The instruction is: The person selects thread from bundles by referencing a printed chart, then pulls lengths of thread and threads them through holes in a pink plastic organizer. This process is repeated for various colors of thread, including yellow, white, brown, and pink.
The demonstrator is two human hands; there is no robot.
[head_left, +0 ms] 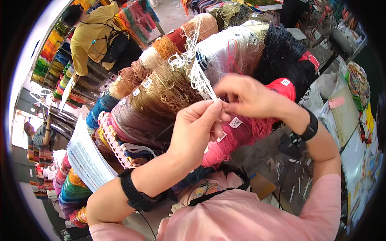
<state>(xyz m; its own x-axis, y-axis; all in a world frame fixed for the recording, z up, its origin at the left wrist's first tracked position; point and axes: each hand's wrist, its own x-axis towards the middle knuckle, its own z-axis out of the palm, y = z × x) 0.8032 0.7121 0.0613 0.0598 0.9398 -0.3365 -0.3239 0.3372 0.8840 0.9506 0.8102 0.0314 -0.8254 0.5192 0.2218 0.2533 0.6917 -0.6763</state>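
Observation:
A bundle of white thread (200, 76) stretches up and away from my fingertips, looped and loose at its far end. My left hand (193, 130) pinches its near end between thumb and forefinger. My right hand (251, 96) meets the left at that point, its fingers curled and a little blurred; what they pinch is hidden. Just beyond and below both hands lie thick skeins: pink thread (251, 138) with small white tags, olive-brown thread (165, 90), white thread (229, 48) and black thread (283, 60).
At the left a printed paper sheet (86, 154) leans beside a pink perforated card (114, 138) strung with threads. A person in yellow (94, 40) works at the far left, among hanging coloured skeins. White scraps litter the floor (297, 180) at right, near a cardboard box (261, 186).

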